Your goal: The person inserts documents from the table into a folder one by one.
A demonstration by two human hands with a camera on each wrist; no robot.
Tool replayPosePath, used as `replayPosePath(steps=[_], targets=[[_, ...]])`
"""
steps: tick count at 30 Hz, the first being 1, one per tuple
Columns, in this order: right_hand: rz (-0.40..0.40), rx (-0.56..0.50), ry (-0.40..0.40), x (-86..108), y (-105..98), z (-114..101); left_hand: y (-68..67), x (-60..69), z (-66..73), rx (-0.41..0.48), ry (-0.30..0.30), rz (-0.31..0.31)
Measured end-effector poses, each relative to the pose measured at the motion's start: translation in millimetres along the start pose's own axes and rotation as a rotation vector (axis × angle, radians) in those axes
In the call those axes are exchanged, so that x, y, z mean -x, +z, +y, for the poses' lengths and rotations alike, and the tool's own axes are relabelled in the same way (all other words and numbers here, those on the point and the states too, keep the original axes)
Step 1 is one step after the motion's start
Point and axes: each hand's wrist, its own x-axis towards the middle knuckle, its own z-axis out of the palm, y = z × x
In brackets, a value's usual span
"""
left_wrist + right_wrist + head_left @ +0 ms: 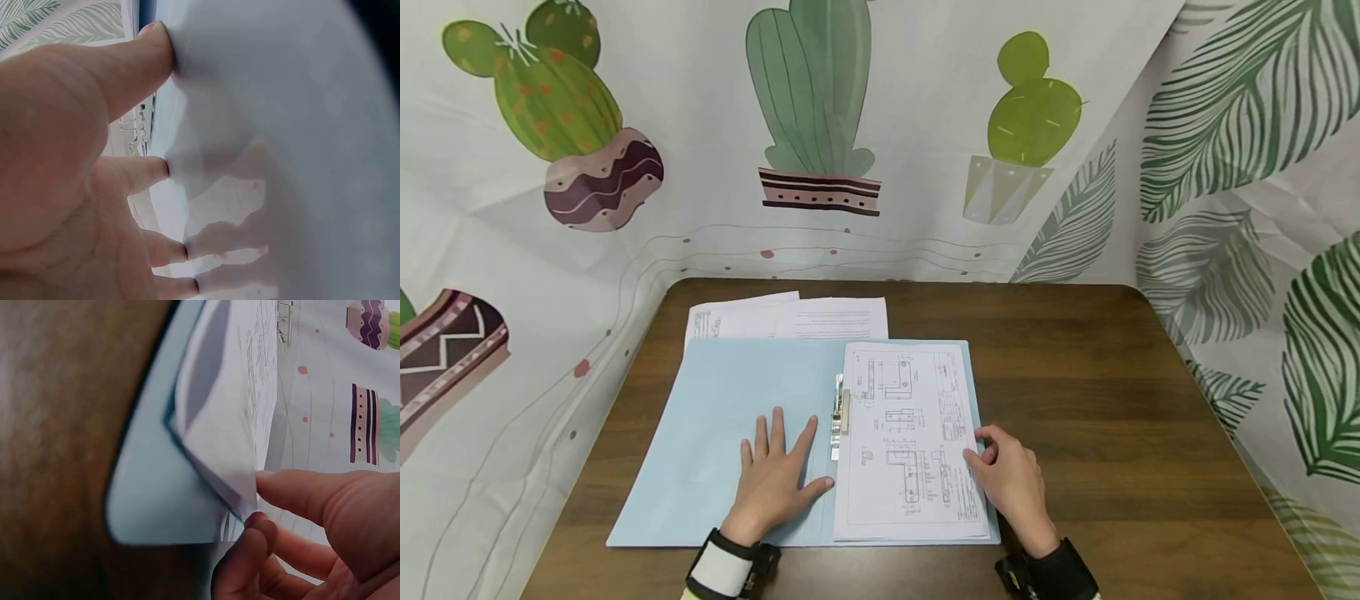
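Head view: left hand (pixel 773 483) spread on the blue folder (pixel 722 417), right hand (pixel 1013 479) pinching papers (pixel 928 437) at the edge.

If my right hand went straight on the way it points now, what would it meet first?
Most likely the drawing sheets: your right hand pinches their right-hand edge and points in across them. Whether it would slide over or buckle them, I can't tell.
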Motion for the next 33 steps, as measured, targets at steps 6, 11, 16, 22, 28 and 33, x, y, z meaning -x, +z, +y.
replayPosePath(steps=[6, 11, 16, 22, 28, 33], targets=[[-0.023, 0.030, -0.008, 2.2, 0.4, -0.3, -0.9, 0.2, 0.7, -0.001, 0.002, -0.002], [-0.038, 0.033, -0.016, 3.8, 0.4, -1.6, 0.1, -0.7, 0.3, -0.008, 0.001, -0.002], [-0.044, 0.049, -0.024, 4.2, 0.5, -2.3, 0.6, -1.5, 0.4, -0.012, -0.003, -0.005], [-0.048, 0.056, -0.023, 3.6, 1.1, -1.6, 1.3, -2.3, 0.0, -0.020, -0.001, 0.001], [-0.057, 0.054, -0.025, 3.5, 0.7, -1.3, 2.5, -2.2, -0.7, -0.023, -0.004, 0.000], [-0.064, 0.058, -0.027, 2.9, 0.7, -1.1, 2.8, -1.6, -1.0, -0.019, -0.005, 0.000]])
